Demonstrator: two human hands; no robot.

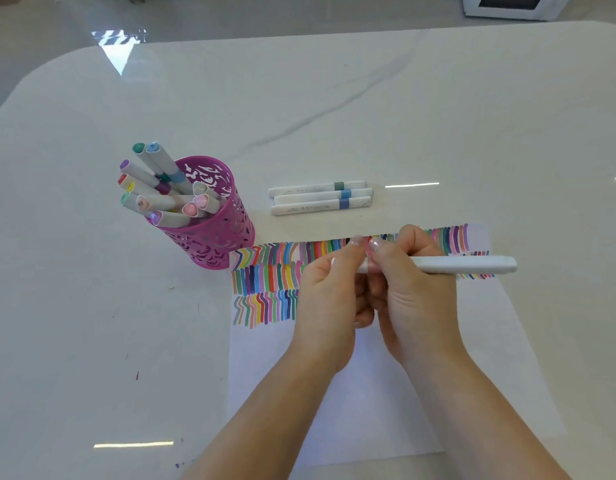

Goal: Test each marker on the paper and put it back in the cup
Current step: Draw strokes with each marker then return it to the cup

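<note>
From the head view we see the left hand point(329, 289) pinching the left end of a white marker point(466, 264). The right hand point(414, 289) curls round its barrel and holds it level above the striped paper point(369, 393). The pink cup point(213, 237) of markers stands at the paper's far-left corner. Three loose markers point(320, 198) lie on the table point(334, 98) beyond.

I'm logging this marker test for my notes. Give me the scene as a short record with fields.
hands: left hand and right hand both grip one white marker, held level above the paper
cup: pink cup, upright, beside the paper's far left corner, holds many capped markers
loose: three markers lying side by side beyond the paper
marks: rows of coloured strokes across the paper's far part
surface: white table
</note>
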